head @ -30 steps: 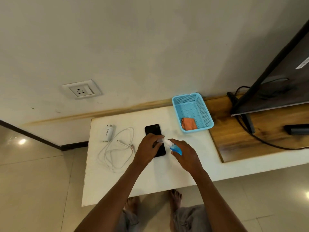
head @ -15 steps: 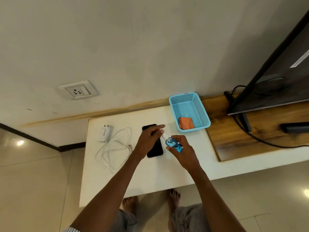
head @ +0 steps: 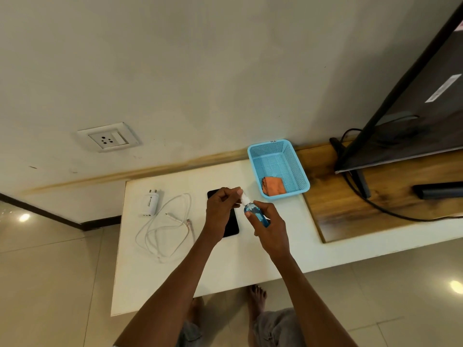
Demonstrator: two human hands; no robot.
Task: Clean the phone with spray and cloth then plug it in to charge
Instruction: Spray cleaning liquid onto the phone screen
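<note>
A black phone lies flat on the white table, partly hidden under my left hand. My right hand grips a small blue spray bottle, tilted with its white top toward the upper left. My left hand pinches that white top just above the phone. An orange cloth lies in the blue basket. A white charger plug and a coiled white cable rest on the table's left part. The wall socket sits on the wall above.
A wooden board covers the table's right side, carrying a TV, its black cord and a dark bar-shaped object. My bare feet stand on the tiled floor below the table's front edge.
Both hands have lifted the bottle slightly and tilted it more upright. My left fingers have shifted from the nozzle's side to pinching its top.
</note>
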